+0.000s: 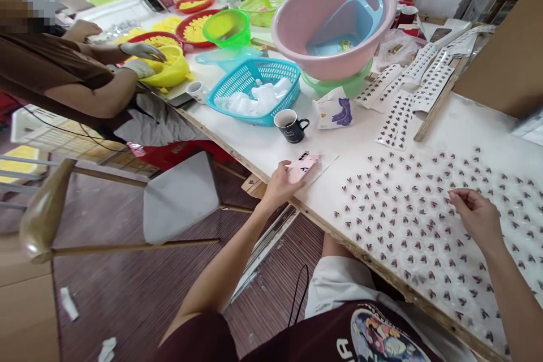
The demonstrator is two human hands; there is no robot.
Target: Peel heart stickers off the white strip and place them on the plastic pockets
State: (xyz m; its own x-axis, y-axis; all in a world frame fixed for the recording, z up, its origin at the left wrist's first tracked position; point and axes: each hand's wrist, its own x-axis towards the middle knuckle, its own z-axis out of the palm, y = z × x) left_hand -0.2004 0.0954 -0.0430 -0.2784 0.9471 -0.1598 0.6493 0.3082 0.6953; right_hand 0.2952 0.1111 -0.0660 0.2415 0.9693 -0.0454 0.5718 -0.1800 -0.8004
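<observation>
Near the table's front edge, my left hand (280, 185) is closed around a pink smartphone (302, 169), seen from its back with the camera lenses at the top. On the right, my right hand (478, 216) hovers over or rests on rows of small clear pieces (407, 220) with dark printed marks. Its thumb and fingertips are pinched together; whatever lies between them, if anything, is too small to make out. Just beyond the phone stands a dark mug (291, 127) with a drink in it.
A blue basket (254, 93) of white pieces, a large pink basin (297, 28) and sheets of printed marks (396, 119) stand beyond. At left, a gloved co-worker's hands (142, 59) are at a yellow bowl (169, 70). A chair (180, 198) is below left.
</observation>
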